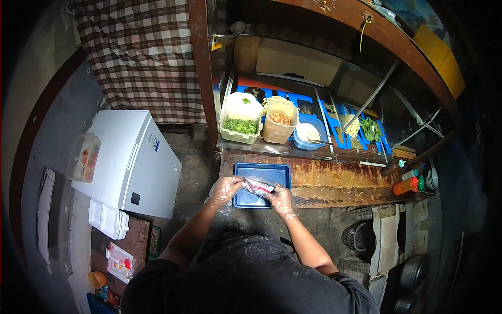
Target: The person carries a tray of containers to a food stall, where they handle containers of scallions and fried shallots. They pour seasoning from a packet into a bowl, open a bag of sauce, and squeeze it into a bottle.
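My left hand and my right hand both wear clear plastic gloves. Between them they grip a small plastic packet with red and dark markings, one end in each hand. What is inside the packet I cannot make out. Just beneath it lies a blue tray on the wooden counter. Beyond the tray stand a tub of chopped green herbs, a tub of brown crumbly topping and a blue tub of white food with a utensil in it.
Noodles and leafy greens sit in the display case at right. Sauce bottles stand at the counter's right end. On my left are a white chest freezer and foam boxes. A wooden beam crosses overhead.
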